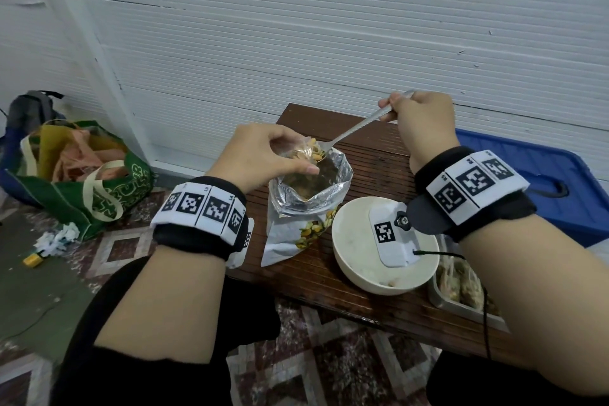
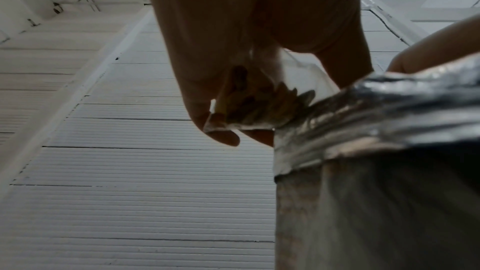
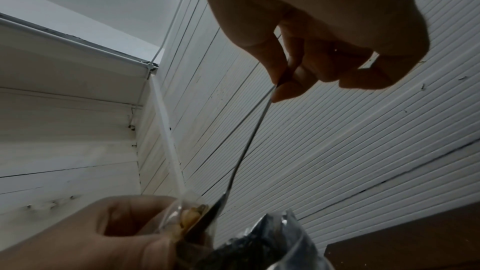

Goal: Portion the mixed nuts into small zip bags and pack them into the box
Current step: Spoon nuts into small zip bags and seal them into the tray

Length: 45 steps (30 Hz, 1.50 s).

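A silver foil pouch of mixed nuts (image 1: 308, 204) stands open on the small brown table (image 1: 329, 277). Over its mouth my left hand (image 1: 263, 155) holds a small clear zip bag (image 1: 301, 153) with nuts in it; the bag (image 2: 259, 98) shows between the fingers in the left wrist view. My right hand (image 1: 418, 115) grips the handle of a metal spoon (image 1: 356, 128), whose nut-filled bowl is at the bag's opening. In the right wrist view the spoon (image 3: 249, 139) runs down to the zip bag (image 3: 187, 215). A clear box (image 1: 461, 290) with filled bags sits at the table's right edge.
A white bowl (image 1: 356, 250) stands right of the pouch, under my right wrist. A blue bin lid (image 1: 543, 181) lies at the far right. A green tote bag (image 1: 85, 181) with a backpack behind it sits on the floor at left. A white panelled wall stands close behind the table.
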Tool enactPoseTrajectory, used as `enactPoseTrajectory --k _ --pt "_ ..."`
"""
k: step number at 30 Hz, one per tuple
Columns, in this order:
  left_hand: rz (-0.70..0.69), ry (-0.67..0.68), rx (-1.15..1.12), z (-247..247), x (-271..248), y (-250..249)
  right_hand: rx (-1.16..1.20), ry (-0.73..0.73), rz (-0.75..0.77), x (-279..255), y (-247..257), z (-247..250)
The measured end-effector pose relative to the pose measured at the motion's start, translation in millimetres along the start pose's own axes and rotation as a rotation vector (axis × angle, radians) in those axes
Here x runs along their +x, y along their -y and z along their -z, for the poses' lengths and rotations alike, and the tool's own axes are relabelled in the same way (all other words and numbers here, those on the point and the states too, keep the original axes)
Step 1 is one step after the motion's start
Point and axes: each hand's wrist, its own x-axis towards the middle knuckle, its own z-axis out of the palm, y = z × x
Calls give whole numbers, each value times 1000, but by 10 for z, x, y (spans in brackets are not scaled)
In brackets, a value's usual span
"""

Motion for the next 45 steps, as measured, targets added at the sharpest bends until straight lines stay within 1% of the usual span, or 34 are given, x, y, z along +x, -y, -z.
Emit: enactPoseTrajectory --k 3,7,9,13,15,17,19,21,23,24,26,27,28,30,32,34,36,40,45 --pt "1 -19 15 -32 4 -14 0 14 20 -28 14 -18" --pt "-11 -12 -27 -116 8 -60 16 50 54 -91 45 -27" --pt "-21 -9 -33 -144 10 -69 58 91 136 -135 65 -19" --pt "-7 -77 -50 -108 13 -56 155 184 413 -214 114 49" --pt "23 -135 -104 -55 15 -39 187 153 488 -210 140 93" --pt "44 -175 -125 7 15 -6 233 68 507 -181 147 138" --pt "59 -191 -135 70 6 26 251 -39 474 -140 125 168" --pt "52 -164 -145 125 -9 50 221 -106 422 -122 77 168" --pt "52 -88 -162 145 -27 56 111 -65 404 -155 20 126" --pt "53 -51 -165 141 -33 60 20 1 404 -179 -21 88" --pt "50 -10 -145 119 -29 66 -180 179 419 -254 -105 1" --pt "46 -2 -134 108 -24 70 -271 258 456 -293 -153 -43" --pt "45 2 -124 101 -19 75 -376 308 525 -316 -219 -86" --pt "51 2 -117 95 -12 81 -625 352 667 -371 -336 -164" --pt "50 1 -120 95 -11 79 -789 392 731 -422 -403 -216" --pt "48 0 -124 100 -17 71 -831 442 709 -454 -404 -239" --pt "53 -5 -119 104 -21 73 -799 458 625 -440 -399 -260" --pt "79 -3 -122 104 -14 84 -517 411 374 -367 -387 -265" --pt "91 7 -118 109 -11 88 -376 379 244 -371 -346 -211"
